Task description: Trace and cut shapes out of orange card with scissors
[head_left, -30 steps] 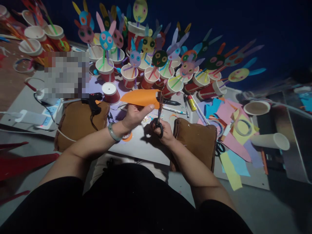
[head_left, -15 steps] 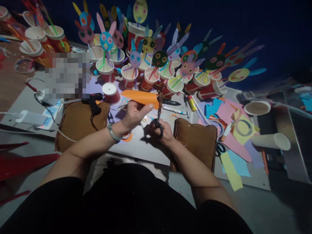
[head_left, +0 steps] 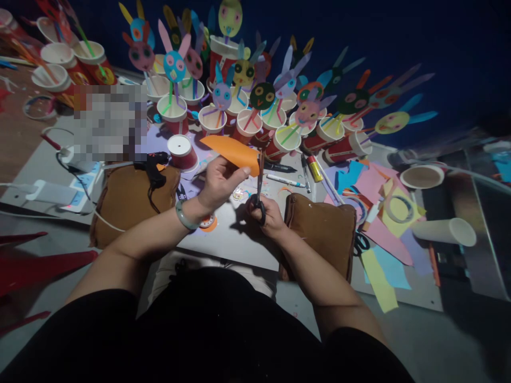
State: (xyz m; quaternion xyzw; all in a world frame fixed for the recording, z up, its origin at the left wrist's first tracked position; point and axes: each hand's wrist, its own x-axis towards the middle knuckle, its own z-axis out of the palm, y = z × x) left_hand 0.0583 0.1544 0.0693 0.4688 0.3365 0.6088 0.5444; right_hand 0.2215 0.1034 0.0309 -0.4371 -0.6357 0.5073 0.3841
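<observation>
A sheet of orange paper (head_left: 233, 151) is pinched in my left hand (head_left: 221, 183), thumb on top, held above the table. My right hand (head_left: 271, 217) grips black-handled scissors (head_left: 260, 183) with the blades pointing away from me. The blades are at the right edge of the paper; whether they are parted there I cannot make out. Below my left hand lies a round orange piece with a white disc (head_left: 208, 221). Markers, among them a black one (head_left: 281, 167) and a white-and-blue one (head_left: 285, 181), lie just beyond the scissors.
Behind stand several paper cups (head_left: 211, 121) bearing paper rabbit heads on straws. Brown cushions (head_left: 319, 229) flank the work area. A black glue gun (head_left: 154, 167) rests on the left cushion. At right are coloured paper scraps (head_left: 379, 271), a tape roll (head_left: 400, 208) and another pair of scissors (head_left: 362, 243).
The orange paper has tilted, its left end swinging up and away from me. My left hand has turned slightly with it, and the scissors have shifted a little left.
</observation>
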